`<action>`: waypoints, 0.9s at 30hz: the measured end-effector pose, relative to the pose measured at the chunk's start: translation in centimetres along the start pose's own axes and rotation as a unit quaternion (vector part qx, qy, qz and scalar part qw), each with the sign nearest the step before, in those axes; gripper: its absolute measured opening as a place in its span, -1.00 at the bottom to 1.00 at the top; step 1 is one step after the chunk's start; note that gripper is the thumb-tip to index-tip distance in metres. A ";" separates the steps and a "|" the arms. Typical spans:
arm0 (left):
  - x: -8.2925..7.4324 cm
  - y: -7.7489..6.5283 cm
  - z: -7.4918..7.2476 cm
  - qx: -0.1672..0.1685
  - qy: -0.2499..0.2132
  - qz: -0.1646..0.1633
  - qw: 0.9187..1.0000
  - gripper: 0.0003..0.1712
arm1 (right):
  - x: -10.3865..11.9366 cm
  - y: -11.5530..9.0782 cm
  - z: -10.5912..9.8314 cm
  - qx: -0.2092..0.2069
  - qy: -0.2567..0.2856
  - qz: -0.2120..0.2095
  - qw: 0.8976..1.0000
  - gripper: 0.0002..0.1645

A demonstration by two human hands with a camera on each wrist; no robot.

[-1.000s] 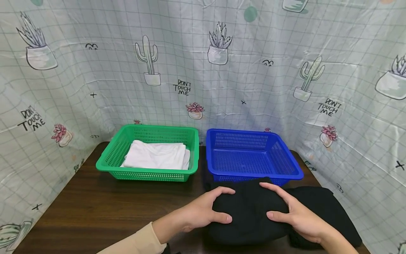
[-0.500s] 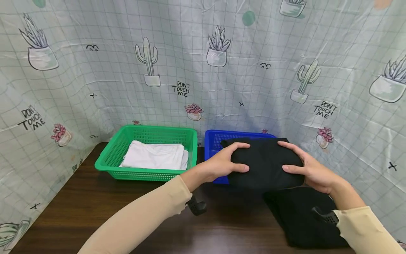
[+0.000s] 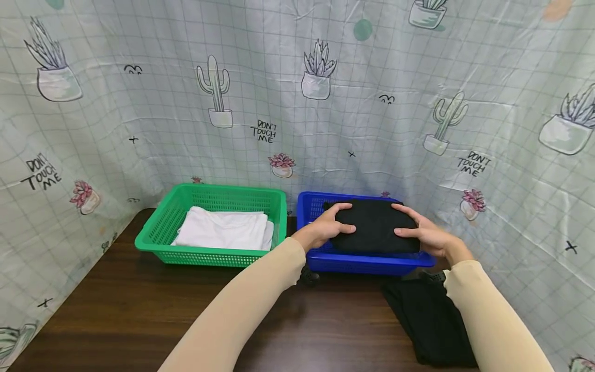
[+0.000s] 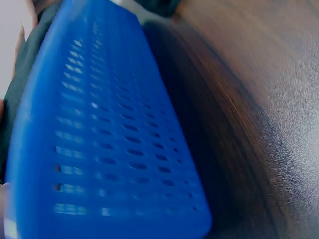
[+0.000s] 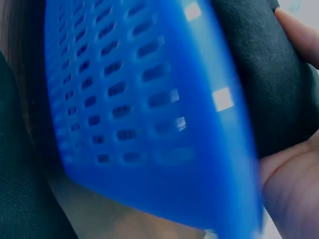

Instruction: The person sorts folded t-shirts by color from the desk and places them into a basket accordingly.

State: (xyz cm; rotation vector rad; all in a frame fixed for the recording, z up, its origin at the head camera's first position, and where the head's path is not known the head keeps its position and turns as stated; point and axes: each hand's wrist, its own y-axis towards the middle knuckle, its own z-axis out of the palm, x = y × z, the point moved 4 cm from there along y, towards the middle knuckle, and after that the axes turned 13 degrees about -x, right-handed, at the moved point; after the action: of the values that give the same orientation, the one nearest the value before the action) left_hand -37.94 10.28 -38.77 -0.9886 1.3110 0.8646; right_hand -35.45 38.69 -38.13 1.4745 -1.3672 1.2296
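Observation:
Both hands hold a folded black cloth over the blue basket, its lower part within the rim. My left hand grips the left end, thumb on the near face. At the opposite end, my right hand grips it the same way. The right wrist view shows the black cloth just past the blurred blue basket wall, with part of the right hand beside it. In the left wrist view the basket wall hides most of the cloth. Whether the cloth touches the basket floor, I cannot tell.
A green basket stands left of the blue one, with folded white cloth inside. Another folded black cloth lies on the dark wooden table, partly behind the right sleeve. A patterned curtain hangs behind and at the sides.
Both hands have lifted the folded black cloth from in front of the blue basket, carried it forward and lowered it into the basket's opening. The other black cloth stays on the table.

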 end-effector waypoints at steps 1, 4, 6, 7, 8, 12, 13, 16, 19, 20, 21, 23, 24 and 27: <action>0.3 0.2 -0.1 -0.004 0.008 -0.001 1.000 -0.18 | -0.3 0.2 0.1 -0.001 0.000 0.004 1.000 0.02; 1.4 0.6 -0.5 -0.027 0.040 -0.009 0.999 -0.19 | -1.1 0.9 0.4 0.001 -0.012 0.006 1.000 0.05; 1.9 0.8 -0.9 -0.049 0.057 -0.014 0.997 -0.20 | -1.4 1.4 0.9 0.008 -0.020 0.010 1.000 0.07; 2.1 0.9 -1.1 -0.059 0.066 -0.016 0.996 -0.21 | -1.6 1.5 1.1 0.011 -0.026 0.010 1.000 0.08; 2.2 0.9 -1.3 -0.067 0.068 -0.018 0.995 -0.22 | -1.7 1.7 1.2 0.012 -0.031 0.011 0.999 0.08; 2.3 1.1 -1.7 -0.086 0.071 -0.023 0.994 -0.24 | -2.1 2.2 1.7 0.001 -0.045 0.014 0.999 0.09; 2.3 1.0 -1.8 -0.090 0.072 -0.024 0.993 -0.25 | -2.2 2.3 1.8 -0.002 -0.045 0.014 0.999 0.10; 2.1 0.7 -2.1 -0.100 0.073 -0.030 0.992 -0.25 | -2.5 2.7 2.3 -0.007 -0.045 0.015 0.999 0.11; 2.1 0.5 -2.5 -0.106 0.076 -0.034 0.991 -0.25 | -2.6 3.0 2.9 -0.008 -0.047 0.012 0.999 0.12; 2.1 0.4 -2.6 -0.107 0.078 -0.035 0.991 -0.25 | -2.6 3.1 3.0 -0.007 -0.052 0.011 0.999 0.11; 2.2 0.4 -2.7 -0.107 0.079 -0.036 0.990 -0.24 | -2.6 3.1 3.2 -0.006 -0.057 0.012 0.998 0.11; 2.3 0.4 -3.0 -0.112 0.084 -0.038 0.989 -0.24 | -2.5 3.2 3.7 -0.002 -0.064 0.014 0.998 0.12; 2.3 0.4 -3.1 -0.114 0.087 -0.040 0.989 -0.24 | -2.5 3.3 3.9 -0.001 -0.069 0.014 0.997 0.12; 2.5 0.4 -3.5 -0.118 0.096 -0.045 0.987 -0.23 | -2.6 3.5 4.4 0.000 -0.084 0.019 0.996 0.12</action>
State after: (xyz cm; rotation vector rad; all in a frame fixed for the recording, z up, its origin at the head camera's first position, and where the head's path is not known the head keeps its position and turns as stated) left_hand -39.35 7.10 -41.31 -1.3357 1.3328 0.8859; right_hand -38.12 34.62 -42.02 1.5877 -1.5119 1.1517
